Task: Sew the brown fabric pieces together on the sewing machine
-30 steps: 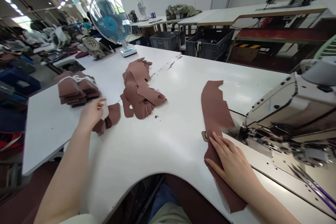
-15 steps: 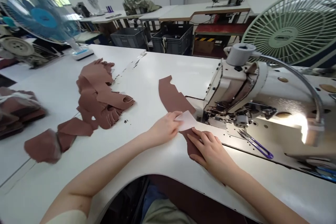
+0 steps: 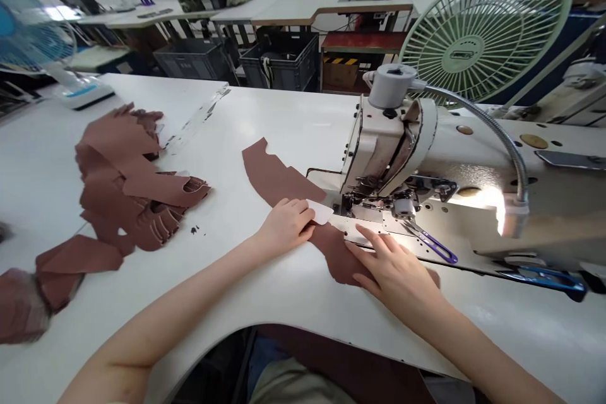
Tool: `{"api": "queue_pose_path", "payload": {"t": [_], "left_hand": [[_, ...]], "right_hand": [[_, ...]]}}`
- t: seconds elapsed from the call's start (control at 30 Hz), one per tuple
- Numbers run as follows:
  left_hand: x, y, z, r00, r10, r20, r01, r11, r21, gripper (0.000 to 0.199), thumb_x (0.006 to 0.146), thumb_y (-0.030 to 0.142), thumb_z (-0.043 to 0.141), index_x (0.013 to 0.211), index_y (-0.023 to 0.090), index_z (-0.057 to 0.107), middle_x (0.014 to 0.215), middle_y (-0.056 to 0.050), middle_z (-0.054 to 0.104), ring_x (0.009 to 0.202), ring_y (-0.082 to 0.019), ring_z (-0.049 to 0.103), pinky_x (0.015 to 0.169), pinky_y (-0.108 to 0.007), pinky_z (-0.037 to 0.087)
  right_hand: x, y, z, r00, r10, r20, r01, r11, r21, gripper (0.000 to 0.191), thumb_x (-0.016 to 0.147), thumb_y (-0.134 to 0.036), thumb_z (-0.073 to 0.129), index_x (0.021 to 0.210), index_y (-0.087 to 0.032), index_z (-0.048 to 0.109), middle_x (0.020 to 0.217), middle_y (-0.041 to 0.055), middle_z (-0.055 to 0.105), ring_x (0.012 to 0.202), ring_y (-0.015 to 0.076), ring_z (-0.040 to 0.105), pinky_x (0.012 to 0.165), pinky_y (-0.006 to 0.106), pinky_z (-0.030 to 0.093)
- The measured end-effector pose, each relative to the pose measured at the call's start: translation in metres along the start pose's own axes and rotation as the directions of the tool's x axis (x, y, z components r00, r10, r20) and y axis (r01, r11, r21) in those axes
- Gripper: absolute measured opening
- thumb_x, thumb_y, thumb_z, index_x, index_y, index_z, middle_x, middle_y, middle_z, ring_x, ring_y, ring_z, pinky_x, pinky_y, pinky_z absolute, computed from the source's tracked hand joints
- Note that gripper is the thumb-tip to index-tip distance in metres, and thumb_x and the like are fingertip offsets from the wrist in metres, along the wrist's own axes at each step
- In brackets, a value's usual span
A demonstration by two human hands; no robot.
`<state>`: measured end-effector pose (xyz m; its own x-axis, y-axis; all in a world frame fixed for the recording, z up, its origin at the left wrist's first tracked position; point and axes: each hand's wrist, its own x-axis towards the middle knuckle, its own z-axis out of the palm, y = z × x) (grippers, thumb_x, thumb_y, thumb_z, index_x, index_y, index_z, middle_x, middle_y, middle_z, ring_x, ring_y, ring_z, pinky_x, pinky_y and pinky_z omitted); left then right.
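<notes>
A long brown leather-like piece (image 3: pixel 279 173) lies across the table in front of the sewing machine (image 3: pixel 379 145), reaching from left of the needle area to beneath my right hand. My left hand (image 3: pixel 286 224) is closed, its bent fingers and thumb on a small white card-like piece (image 3: pixel 322 212) that lies over the brown material. Whether that white piece is separate or a turned-back underside, I cannot tell. My right hand (image 3: pixel 392 265) rests flat with fingers spread on the near part of the brown piece, holding nothing.
Brown cut pieces (image 3: pixel 118 183) lie piled at the left. Purple thread snips (image 3: pixel 438 246) rest on the machine bed, with a blue-handled tool (image 3: pixel 549 278) farther right. A green fan (image 3: pixel 468 44) stands behind the machine. Grey crates (image 3: pixel 288 63) sit beyond the table.
My view has turned right, so everything sits farther left. The white piece looks narrower and lies flatter beside the machine. My right hand's fingers are more spread and farther from my left hand.
</notes>
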<state>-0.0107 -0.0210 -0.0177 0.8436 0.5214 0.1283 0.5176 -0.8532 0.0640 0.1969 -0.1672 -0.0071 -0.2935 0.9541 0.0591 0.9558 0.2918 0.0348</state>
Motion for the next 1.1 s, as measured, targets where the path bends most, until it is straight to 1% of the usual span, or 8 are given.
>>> {"api": "queue_pose_path", "payload": {"t": [0.07,0.17,0.33,0.53,0.67,0.83,0.93,1.1], "left_hand": [[0.002,0.006,0.001,0.999,0.008,-0.052,-0.011,0.998,-0.054,0.012,0.088,0.017,0.046,0.083,0.016,0.057,0.081,-0.004,0.061,0.076,-0.017,0.056,0.069,-0.03,0.039],[0.006,0.014,0.004,0.996,0.075,-0.057,-0.082,0.989,-0.124,0.012,0.087,0.011,0.045,0.086,0.017,0.056,0.083,-0.003,0.061,0.077,-0.017,0.056,0.07,-0.029,0.038],[0.019,0.011,0.014,0.998,0.055,-0.022,-0.058,0.985,-0.16,0.019,0.084,0.007,0.047,0.097,0.018,0.056,0.088,-0.003,0.061,0.082,-0.018,0.054,0.074,-0.03,0.04],[0.026,0.001,0.021,0.994,0.053,-0.1,-0.062,0.995,-0.085,0.021,0.085,0.005,0.044,0.092,0.018,0.058,0.086,-0.003,0.059,0.079,-0.017,0.052,0.071,-0.03,0.039],[0.02,0.011,0.021,0.969,0.11,-0.221,-0.148,0.975,-0.165,0.021,0.087,0.008,0.043,0.091,0.018,0.061,0.081,-0.003,0.058,0.077,-0.016,0.053,0.07,-0.028,0.043],[0.019,0.018,0.023,0.957,0.154,-0.247,-0.214,0.947,-0.239,0.028,0.084,0.004,0.042,0.1,0.017,0.06,0.109,-0.006,0.063,0.092,-0.017,0.056,0.082,-0.031,0.049],[0.021,0.018,0.025,0.951,0.174,-0.256,-0.229,0.952,-0.201,0.032,0.085,0.004,0.041,0.108,0.017,0.059,0.114,-0.006,0.064,0.093,-0.018,0.057,0.082,-0.033,0.051],[0.022,0.02,0.022,0.929,0.216,-0.302,-0.249,0.965,-0.076,0.032,0.083,0.0,0.04,0.104,0.014,0.061,0.11,-0.006,0.066,0.082,-0.017,0.056,0.076,-0.031,0.051]], "right_hand": [[0.008,0.005,0.01,0.997,-0.048,-0.066,0.049,0.999,0.021,0.039,0.089,-0.031,0.055,0.127,-0.02,0.055,0.137,0.0115,0.05,0.106,0.0287,0.054,0.078,0.04,0.052],[0.014,0.011,0.023,0.988,-0.037,-0.148,0.052,0.994,0.096,0.044,0.092,-0.028,0.05,0.136,-0.021,0.045,0.139,0.0093,0.049,0.109,0.0275,0.051,0.081,0.04,0.049],[0.016,0.017,0.029,0.972,0.032,-0.233,0.016,0.98,0.198,0.035,0.094,-0.029,0.047,0.127,-0.018,0.05,0.126,0.0114,0.057,0.108,0.0252,0.052,0.088,0.043,0.041],[0.022,0.022,0.029,0.968,-0.141,-0.208,0.176,0.972,0.157,0.037,0.097,-0.015,0.036,0.13,-0.02,0.052,0.13,0.0054,0.058,0.109,0.0232,0.051,0.082,0.039,0.038],[0.025,0.024,0.035,0.968,-0.099,-0.231,0.146,0.97,0.195,0.034,0.098,-0.019,0.038,0.128,-0.019,0.055,0.131,0.0051,0.058,0.105,0.0229,0.052,0.079,0.039,0.039],[0.025,0.024,0.037,0.959,-0.069,-0.275,0.151,0.945,0.289,0.032,0.099,-0.022,0.039,0.125,-0.017,0.057,0.126,0.0056,0.062,0.107,0.0222,0.052,0.082,0.038,0.041],[0.025,0.023,0.037,0.952,-0.065,-0.298,0.166,0.93,0.327,0.032,0.1,-0.021,0.038,0.123,-0.016,0.058,0.124,0.0056,0.063,0.11,0.0215,0.052,0.084,0.037,0.041],[0.026,0.022,0.037,0.949,-0.07,-0.308,0.179,0.923,0.34,0.031,0.1,-0.026,0.041,0.122,-0.015,0.059,0.122,0.0058,0.064,0.113,0.0205,0.052,0.085,0.036,0.041]]}}
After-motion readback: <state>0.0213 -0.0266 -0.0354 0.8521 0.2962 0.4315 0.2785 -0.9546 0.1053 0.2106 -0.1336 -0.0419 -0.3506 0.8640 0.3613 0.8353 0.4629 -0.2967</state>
